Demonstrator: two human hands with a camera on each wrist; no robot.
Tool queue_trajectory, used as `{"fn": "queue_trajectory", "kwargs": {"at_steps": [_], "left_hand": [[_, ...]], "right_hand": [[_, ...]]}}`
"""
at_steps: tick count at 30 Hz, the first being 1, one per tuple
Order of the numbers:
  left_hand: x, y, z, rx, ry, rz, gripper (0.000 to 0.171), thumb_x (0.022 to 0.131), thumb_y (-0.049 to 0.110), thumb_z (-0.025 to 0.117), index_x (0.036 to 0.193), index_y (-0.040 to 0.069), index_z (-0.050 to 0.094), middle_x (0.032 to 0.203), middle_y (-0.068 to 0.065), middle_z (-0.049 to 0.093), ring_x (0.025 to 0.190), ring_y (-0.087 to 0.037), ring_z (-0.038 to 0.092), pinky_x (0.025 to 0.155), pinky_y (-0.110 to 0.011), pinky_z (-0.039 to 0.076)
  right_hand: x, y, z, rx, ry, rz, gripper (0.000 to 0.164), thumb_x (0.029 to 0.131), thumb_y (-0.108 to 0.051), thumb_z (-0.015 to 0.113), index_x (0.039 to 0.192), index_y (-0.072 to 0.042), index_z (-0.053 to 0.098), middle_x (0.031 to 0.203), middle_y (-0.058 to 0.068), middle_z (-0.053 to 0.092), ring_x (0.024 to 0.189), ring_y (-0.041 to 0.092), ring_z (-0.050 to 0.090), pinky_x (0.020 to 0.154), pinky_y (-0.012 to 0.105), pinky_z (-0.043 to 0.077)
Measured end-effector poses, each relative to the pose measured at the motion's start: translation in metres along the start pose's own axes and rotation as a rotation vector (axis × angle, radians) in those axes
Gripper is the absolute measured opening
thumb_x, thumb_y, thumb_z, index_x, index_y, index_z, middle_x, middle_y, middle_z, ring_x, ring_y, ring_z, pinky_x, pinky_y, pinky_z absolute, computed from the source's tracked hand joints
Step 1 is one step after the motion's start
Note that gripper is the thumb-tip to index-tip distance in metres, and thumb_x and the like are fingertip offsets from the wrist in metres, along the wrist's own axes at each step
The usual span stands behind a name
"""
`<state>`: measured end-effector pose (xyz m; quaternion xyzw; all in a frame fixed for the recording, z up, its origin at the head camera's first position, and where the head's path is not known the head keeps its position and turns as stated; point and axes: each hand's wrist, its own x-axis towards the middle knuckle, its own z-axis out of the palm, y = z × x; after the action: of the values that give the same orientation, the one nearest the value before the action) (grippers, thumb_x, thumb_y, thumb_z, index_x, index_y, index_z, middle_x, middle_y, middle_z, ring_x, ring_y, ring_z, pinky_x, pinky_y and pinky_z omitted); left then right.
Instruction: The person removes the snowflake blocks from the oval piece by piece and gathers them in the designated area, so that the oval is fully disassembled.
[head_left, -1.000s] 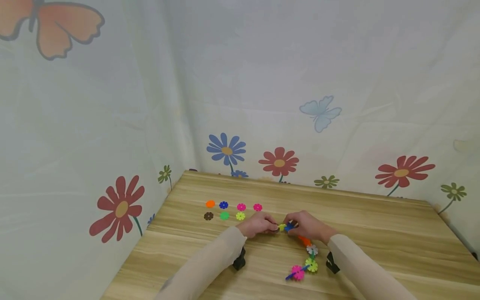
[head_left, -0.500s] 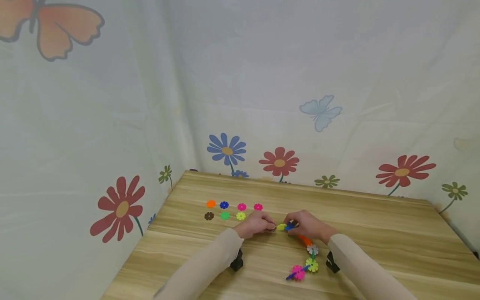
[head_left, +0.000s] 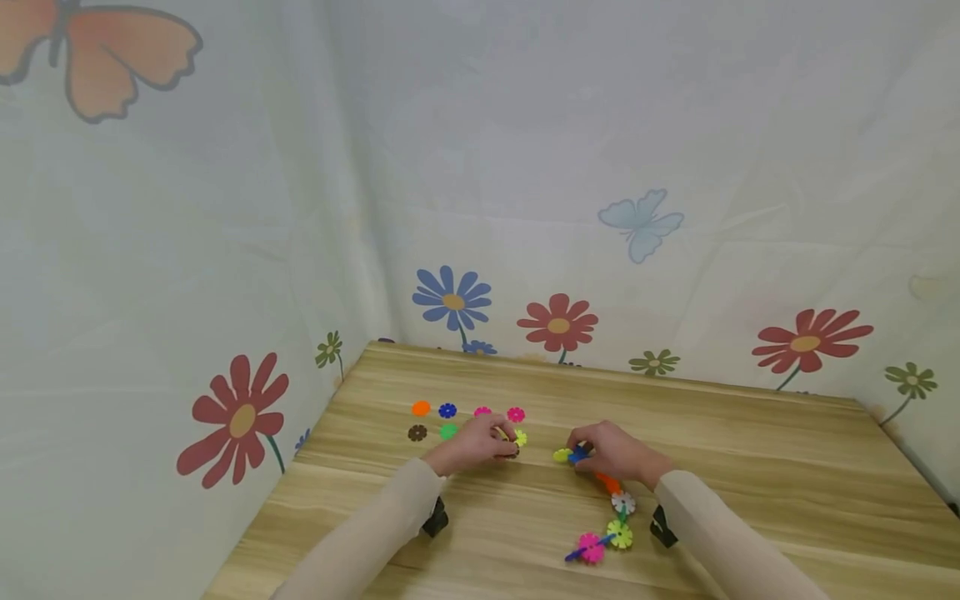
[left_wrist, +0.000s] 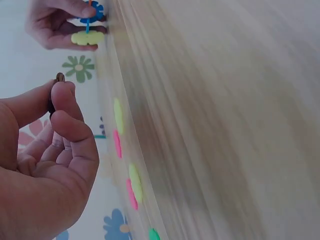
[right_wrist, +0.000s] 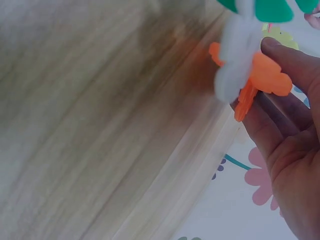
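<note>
My left hand pinches a brown snowflake disc between thumb and fingertips, low over the table. My right hand grips a chain of interlocked snowflake discs near its far end, around a blue disc. A yellow disc sticks out at that end, left of the fingers. From under the palm the chain curves toward the front: orange discs, a white disc, a green one, a yellow disc, a pink disc and a blue tip. The fingers hide part of the chain.
Loose discs lie flat at the back left of the wooden table: orange, blue, brown, green, pink and yellow among them. A flower-printed curtain stands behind and to the left.
My left hand has moved left, away from the chain's yellow end, with the brown disc. A loose yellow disc now shows beside its fingertips. The right hand stays almost still.
</note>
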<state>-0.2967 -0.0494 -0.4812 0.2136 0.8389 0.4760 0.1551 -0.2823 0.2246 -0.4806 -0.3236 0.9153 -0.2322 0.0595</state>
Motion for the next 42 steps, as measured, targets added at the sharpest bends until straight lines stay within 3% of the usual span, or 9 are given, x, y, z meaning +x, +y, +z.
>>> {"fn": "queue_trajectory", "kwargs": {"at_steps": [7, 14, 22, 30, 36, 42], "left_hand": [[-0.019, -0.014, -0.026, 0.019, 0.016, 0.005, 0.009, 0.087, 0.011, 0.068, 0.092, 0.004, 0.064, 0.076, -0.005, 0.066, 0.069, -0.025, 0.062, 0.058, -0.031, 0.048], [-0.034, -0.027, -0.053, -0.002, 0.032, -0.017, 0.011, 0.088, 0.010, 0.066, 0.094, 0.002, 0.061, 0.082, -0.007, 0.068, 0.075, -0.028, 0.063, 0.066, -0.036, 0.053], [-0.050, -0.042, -0.075, 0.019, 0.045, -0.080, 0.011, 0.090, 0.006, 0.059, 0.099, 0.001, 0.061, 0.086, -0.007, 0.064, 0.079, -0.024, 0.061, 0.073, -0.036, 0.053], [-0.066, -0.058, -0.100, 0.067, 0.015, -0.057, 0.013, 0.086, 0.006, 0.065, 0.095, -0.001, 0.059, 0.092, -0.007, 0.062, 0.078, -0.017, 0.056, 0.071, -0.034, 0.050], [-0.072, -0.074, -0.109, 0.082, 0.010, -0.113, 0.013, 0.085, 0.007, 0.068, 0.092, 0.000, 0.061, 0.087, -0.006, 0.063, 0.075, -0.017, 0.057, 0.068, -0.031, 0.049], [-0.071, -0.080, -0.111, 0.125, 0.040, -0.137, 0.011, 0.083, 0.003, 0.066, 0.092, 0.000, 0.062, 0.082, -0.004, 0.062, 0.073, -0.015, 0.055, 0.066, -0.030, 0.048]], "right_hand": [[0.000, -0.005, 0.001, -0.032, -0.013, -0.021, 0.017, 0.085, -0.015, 0.072, 0.100, -0.013, 0.065, 0.094, -0.007, 0.063, 0.083, 0.013, 0.059, 0.078, 0.032, 0.051], [0.002, -0.011, -0.003, -0.075, -0.021, -0.014, 0.018, 0.085, -0.017, 0.072, 0.101, -0.014, 0.065, 0.094, -0.006, 0.063, 0.081, 0.012, 0.056, 0.075, 0.030, 0.050], [0.001, -0.011, -0.003, -0.085, -0.032, 0.011, 0.019, 0.085, -0.017, 0.072, 0.102, -0.015, 0.065, 0.094, -0.006, 0.063, 0.082, 0.012, 0.056, 0.076, 0.030, 0.050], [0.001, -0.010, -0.002, -0.081, -0.028, 0.023, 0.019, 0.085, -0.018, 0.072, 0.103, -0.015, 0.064, 0.096, -0.006, 0.063, 0.085, 0.011, 0.057, 0.080, 0.032, 0.050], [0.001, -0.009, -0.001, -0.079, -0.034, 0.035, 0.019, 0.085, -0.019, 0.071, 0.103, -0.016, 0.064, 0.096, -0.007, 0.063, 0.086, 0.012, 0.057, 0.080, 0.032, 0.050], [0.000, -0.008, 0.000, -0.082, -0.029, 0.034, 0.020, 0.085, -0.020, 0.072, 0.103, -0.016, 0.064, 0.096, -0.007, 0.063, 0.085, 0.011, 0.057, 0.079, 0.031, 0.050]]}}
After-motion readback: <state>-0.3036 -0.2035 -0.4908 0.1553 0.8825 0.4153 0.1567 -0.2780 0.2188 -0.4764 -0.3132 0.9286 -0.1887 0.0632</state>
